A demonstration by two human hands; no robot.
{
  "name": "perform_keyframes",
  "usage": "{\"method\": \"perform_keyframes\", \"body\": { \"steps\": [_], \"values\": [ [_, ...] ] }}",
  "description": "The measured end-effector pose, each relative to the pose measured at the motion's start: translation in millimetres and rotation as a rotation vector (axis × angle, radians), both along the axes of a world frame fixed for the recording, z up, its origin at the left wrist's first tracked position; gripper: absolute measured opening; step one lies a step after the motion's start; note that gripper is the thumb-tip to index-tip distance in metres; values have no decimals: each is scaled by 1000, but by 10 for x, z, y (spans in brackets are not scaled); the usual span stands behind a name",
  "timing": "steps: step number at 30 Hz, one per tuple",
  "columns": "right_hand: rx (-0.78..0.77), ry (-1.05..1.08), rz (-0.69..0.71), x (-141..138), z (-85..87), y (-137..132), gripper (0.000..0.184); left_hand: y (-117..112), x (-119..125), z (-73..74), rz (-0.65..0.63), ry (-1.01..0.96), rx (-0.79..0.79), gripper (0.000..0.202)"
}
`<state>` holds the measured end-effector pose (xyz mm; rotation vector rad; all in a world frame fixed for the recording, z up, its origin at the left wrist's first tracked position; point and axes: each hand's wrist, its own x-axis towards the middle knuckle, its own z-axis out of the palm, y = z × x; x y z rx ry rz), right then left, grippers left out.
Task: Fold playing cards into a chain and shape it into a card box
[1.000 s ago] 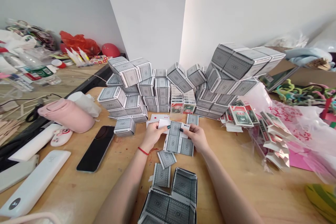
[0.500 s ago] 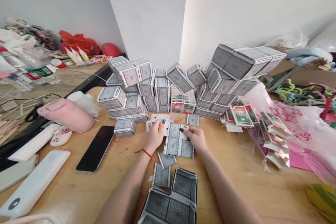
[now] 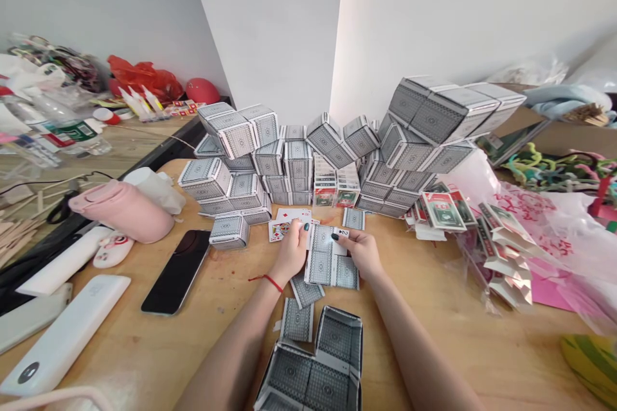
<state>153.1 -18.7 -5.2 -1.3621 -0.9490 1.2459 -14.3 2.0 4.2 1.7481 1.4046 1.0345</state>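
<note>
Between my hands is a piece made of joined grey-backed playing cards (image 3: 320, 264). My left hand (image 3: 292, 250), with a red string at the wrist, is closed at its left edge, thumb on top. My right hand (image 3: 360, 252) pinches its upper right part, where a face marked 2 shows under my thumb. Face-up playing cards (image 3: 282, 229) lie just beyond my left hand. A single face-down card (image 3: 354, 218) rests past my right hand. Nearer me lie loose face-down cards (image 3: 297, 320) and an open L-shaped box of folded cards (image 3: 294, 374).
Blocks built of cards stand stacked at the back left (image 3: 236, 135) and back right (image 3: 409, 148). Card packs (image 3: 441, 210) and torn boxes (image 3: 506, 257) lie right. To the left are a phone (image 3: 176, 273), a white power bank (image 3: 67, 334) and a pink bottle (image 3: 123, 210).
My left hand has shifted slightly right and down along the card piece, its fingers now more closed. The card piece and my right hand have moved a little right.
</note>
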Motion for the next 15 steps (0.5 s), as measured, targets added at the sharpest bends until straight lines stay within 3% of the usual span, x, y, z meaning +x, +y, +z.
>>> {"method": "perform_keyframes", "body": {
  "steps": [8, 15],
  "values": [
    [-7, 28, 9, 12, 15, -7, 32, -25, -3, 32, -74, -60, -26, 4],
    [-4, 31, 19, 5, 24, -11, 36, -20, -17, 48, -81, -67, -48, 9]
  ]
}}
